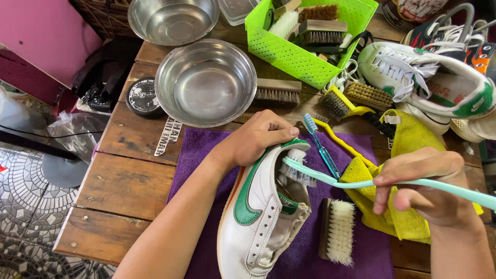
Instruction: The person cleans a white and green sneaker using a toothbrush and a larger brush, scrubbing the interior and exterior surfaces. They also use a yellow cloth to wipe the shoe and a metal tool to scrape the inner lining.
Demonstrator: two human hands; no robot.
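Note:
My left hand grips the heel end of a white sneaker with a green side mark. The shoe lies on its side on a purple cloth. My right hand holds a long mint-green toothbrush by its handle. Its bristled head rests inside the shoe opening near the collar. A white-bristled wooden brush lies on the cloth between the shoe and my right hand. A blue toothbrush and a yellow cloth lie just beyond.
Two steel bowls stand at the back, beside a round black tin. A green basket holds several brushes. More brushes and other sneakers lie at the right. The wooden table edge is at the left.

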